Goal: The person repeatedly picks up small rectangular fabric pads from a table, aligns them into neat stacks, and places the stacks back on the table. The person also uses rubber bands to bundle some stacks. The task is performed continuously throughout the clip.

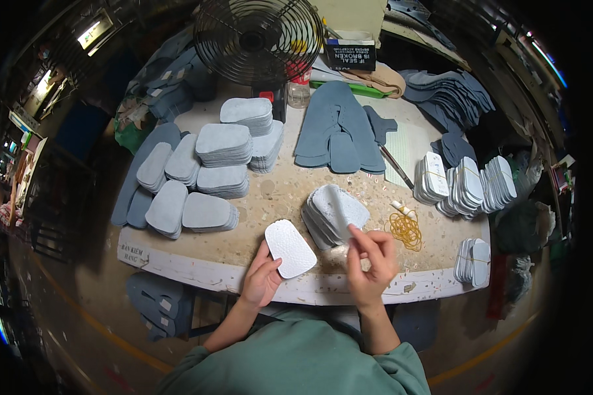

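Observation:
My left hand point(263, 280) grips a white, textured, rounded shoe-part piece point(290, 250) by its left edge, thumb on top. To its right, my right hand point(372, 263) pinches a thin pale strip-like thing point(339, 209), smeared by motion; whether it is a piece seen edge-on I cannot tell. This hand is just in front of a loose stack of grey-blue pieces point(316, 227) with white faces, and the blurred thing overlaps that stack in view.
Several stacks of light grey pieces point(223, 141) stand at the left. Larger blue-grey cut parts point(342, 155) lie behind. Yellow rubber bands point(405, 230) and banded white stacks point(431, 178) are at the right. A black fan point(257, 39) stands at the back; the table's front edge point(204, 273) is white.

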A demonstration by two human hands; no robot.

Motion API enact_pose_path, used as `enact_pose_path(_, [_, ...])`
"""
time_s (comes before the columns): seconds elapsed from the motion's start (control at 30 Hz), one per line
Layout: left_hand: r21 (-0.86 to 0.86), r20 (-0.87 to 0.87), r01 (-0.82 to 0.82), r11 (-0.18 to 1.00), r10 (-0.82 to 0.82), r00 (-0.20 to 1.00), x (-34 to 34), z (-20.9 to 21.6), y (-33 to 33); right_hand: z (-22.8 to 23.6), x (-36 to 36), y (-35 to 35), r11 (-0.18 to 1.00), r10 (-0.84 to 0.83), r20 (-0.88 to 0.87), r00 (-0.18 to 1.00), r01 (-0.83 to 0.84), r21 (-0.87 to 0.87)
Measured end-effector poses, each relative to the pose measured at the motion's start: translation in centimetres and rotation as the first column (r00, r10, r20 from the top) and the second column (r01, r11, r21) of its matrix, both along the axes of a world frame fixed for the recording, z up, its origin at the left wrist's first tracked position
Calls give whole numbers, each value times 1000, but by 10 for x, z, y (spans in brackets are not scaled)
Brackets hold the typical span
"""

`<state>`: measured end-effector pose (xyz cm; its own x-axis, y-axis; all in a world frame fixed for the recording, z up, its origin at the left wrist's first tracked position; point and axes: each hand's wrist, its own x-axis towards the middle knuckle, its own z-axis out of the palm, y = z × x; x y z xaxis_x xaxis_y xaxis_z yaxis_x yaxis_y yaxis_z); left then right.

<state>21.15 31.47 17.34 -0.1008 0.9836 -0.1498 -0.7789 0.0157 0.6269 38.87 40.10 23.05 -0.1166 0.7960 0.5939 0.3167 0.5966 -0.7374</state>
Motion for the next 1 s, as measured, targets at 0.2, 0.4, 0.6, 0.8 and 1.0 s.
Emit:
enact_pose_path(0.2, [-20, -83, -11, 1000, 9, 996, 2, 1, 1, -4, -3, 2, 993, 115, 224, 968, -102, -67])
enact_pose_path(0.4, [-31, -127, -13, 999, 9, 992, 4, 1, -2, -12, -18, -28, 861, 334, -42, 941, -324, -392])
enact_pose_path(0.6, [59, -51, 70, 996, -67, 996, -2, -4, -3, -2, -4, -4, 992, 28, 15, 999, -30, 124])
enact_pose_path(0.8, [53, -124, 53, 997, -46, 991, -1, 2, 0, 1, 9, 19, 980, 30, 288, 957, -84, 178])
enact_pose_path(1.0, [18, -334, 25, 1000, -18, 942, 19, 13, 5, 12, 28, 96, 966, 230, 356, 906, -168, -196])
